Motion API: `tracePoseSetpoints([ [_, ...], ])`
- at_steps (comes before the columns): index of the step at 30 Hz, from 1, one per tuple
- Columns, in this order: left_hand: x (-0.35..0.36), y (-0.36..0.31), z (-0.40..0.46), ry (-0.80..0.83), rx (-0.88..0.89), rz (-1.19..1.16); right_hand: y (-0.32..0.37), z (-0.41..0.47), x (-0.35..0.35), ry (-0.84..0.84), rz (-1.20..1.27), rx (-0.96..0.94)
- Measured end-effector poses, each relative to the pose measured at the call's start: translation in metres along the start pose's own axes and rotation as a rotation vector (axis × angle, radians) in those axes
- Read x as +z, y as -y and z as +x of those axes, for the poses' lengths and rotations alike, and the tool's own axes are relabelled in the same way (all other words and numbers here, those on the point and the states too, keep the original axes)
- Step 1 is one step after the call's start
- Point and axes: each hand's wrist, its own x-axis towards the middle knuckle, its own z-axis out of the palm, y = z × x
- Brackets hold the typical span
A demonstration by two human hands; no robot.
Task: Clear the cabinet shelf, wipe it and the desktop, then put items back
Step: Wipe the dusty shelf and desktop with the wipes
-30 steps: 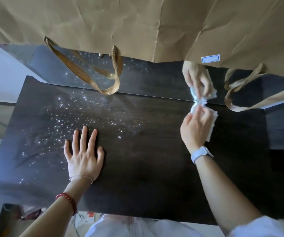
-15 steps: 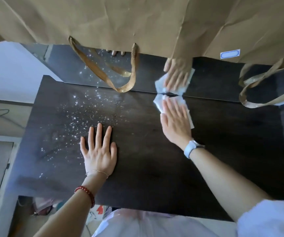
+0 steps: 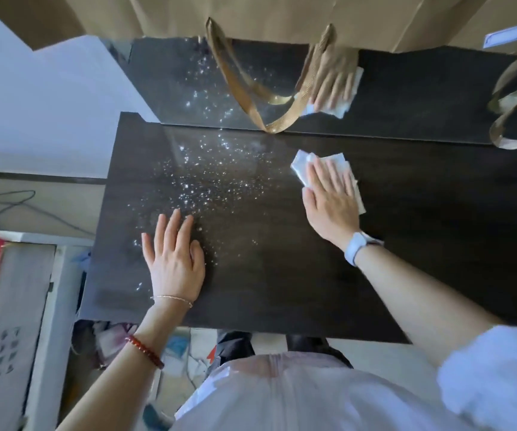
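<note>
A dark wooden desktop (image 3: 282,275) fills the middle of the view, with bright white specks scattered over its left half. My right hand (image 3: 332,200) lies flat, fingers straight, pressing a white wipe (image 3: 307,163) onto the desktop near its far edge. My left hand (image 3: 173,256) rests flat and spread on the desktop at the lower left, among the specks. A glossy dark back panel (image 3: 422,94) mirrors the right hand and the wipe.
Brown paper bags (image 3: 282,17) hang over the far edge, their gold ribbon handles (image 3: 244,88) dangling onto the panel. A white wall and a white cabinet (image 3: 33,306) stand at the left, with cluttered items on the floor below the desk's front edge.
My right hand went from bunching the wipe at the far edge to pressing it flat, and slid leftward across the desktop. My left hand has stayed planted.
</note>
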Motion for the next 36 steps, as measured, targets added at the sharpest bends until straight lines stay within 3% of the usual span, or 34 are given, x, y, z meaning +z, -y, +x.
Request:
tracePoseSetpoints([
  [2,-0.005,0.019,-0.004,0.017,-0.046,0.0,0.047,-0.036,0.011,0.025,0.062,-0.029],
  [5,-0.012,0.045,-0.002,0.027,-0.136,0.001,0.116,-0.122,0.02,0.188,0.059,-0.53],
  [7,-0.015,0.06,0.004,0.046,-0.179,-0.007,0.114,-0.122,0.018,0.229,0.015,-0.679],
  [9,-0.019,0.077,0.008,0.064,-0.198,-0.008,0.085,-0.092,0.02,0.163,-0.026,-0.468],
  [12,-0.024,0.1,0.013,0.103,-0.286,0.016,0.046,-0.054,0.012,-0.005,-0.059,0.197],
  [14,-0.026,0.111,0.015,0.116,-0.339,0.01,0.083,-0.058,0.019,-0.075,-0.03,0.347],
  [16,-0.028,0.119,0.017,0.153,-0.331,-0.007,0.157,-0.085,0.035,-0.043,0.016,0.107],
  [18,-0.034,0.125,0.021,0.204,-0.287,-0.103,0.22,-0.119,0.046,0.112,0.057,-0.341],
  [20,-0.039,0.133,0.024,0.269,-0.237,-0.239,0.227,-0.126,0.044,0.241,0.014,-0.625],
  [21,-0.042,0.137,0.025,0.295,-0.208,-0.281,0.212,-0.116,0.045,0.222,-0.012,-0.631],
  [22,-0.044,0.141,0.026,0.312,-0.186,-0.306,0.195,-0.102,0.046,0.18,-0.023,-0.539],
  [25,-0.043,0.147,0.027,0.327,-0.161,-0.37,0.159,-0.044,0.039,0.03,-0.028,0.043],
  [27,-0.042,0.149,0.027,0.335,-0.168,-0.415,0.187,-0.031,0.044,0.013,0.036,0.193],
  [28,-0.042,0.151,0.028,0.339,-0.181,-0.446,0.213,-0.04,0.05,0.038,0.055,0.095],
  [30,-0.045,0.16,0.031,0.33,-0.18,-0.505,0.263,-0.085,0.059,0.162,0.053,-0.351],
  [31,-0.047,0.165,0.032,0.32,-0.162,-0.51,0.275,-0.109,0.058,0.232,0.025,-0.57],
  [33,-0.051,0.177,0.038,0.331,-0.137,-0.494,0.265,-0.112,0.053,0.285,-0.052,-0.824],
  [34,-0.051,0.181,0.041,0.348,-0.132,-0.496,0.253,-0.096,0.055,0.229,-0.081,-0.847],
  [36,-0.052,0.187,0.045,0.372,-0.104,-0.537,0.238,-0.056,0.057,0.172,-0.042,-0.627],
])
